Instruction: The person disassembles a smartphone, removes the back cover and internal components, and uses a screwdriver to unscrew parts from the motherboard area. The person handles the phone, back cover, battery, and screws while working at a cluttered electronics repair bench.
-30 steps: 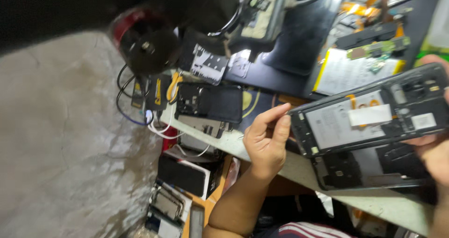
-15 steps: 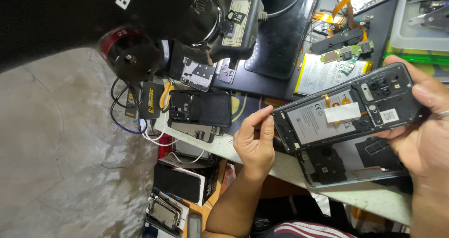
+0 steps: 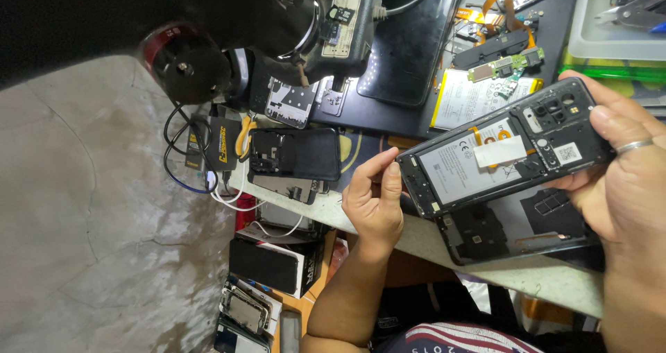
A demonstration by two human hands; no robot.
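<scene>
We hold an opened smartphone [image 3: 503, 148], its back cover off, above the edge of the workbench [image 3: 416, 238]. Our right hand [image 3: 621, 166] wraps around the phone's camera end, thumb lying across the top and fingers curled beneath, a ring on one finger, so the grasp there is firm. Our left hand [image 3: 374, 200] sits at the phone's opposite end, thumb and forefinger pinched together right against the frame's corner; we cannot tell from this angle whether the fingertips actually clamp the frame or some small part, or merely touch it. Inside the phone we see the pale battery with a white strip stuck across it, and the dark camera block near our right hand. Directly under the phone lies a second dark phone shell [image 3: 517, 225] on the bench, its inner side up. Further along the bench rests another black back cover [image 3: 295, 154], with a yellow-handled tool [image 3: 243, 136] just beside it and a tangle of white and dark cables [image 3: 201, 179] hanging off the edge. Behind the phone we see a loose battery [image 3: 468, 100] and small green circuit boards [image 3: 506, 65] on a dark mat. Below the bench, several phones [image 3: 267, 266] are stacked on a shelf.
</scene>
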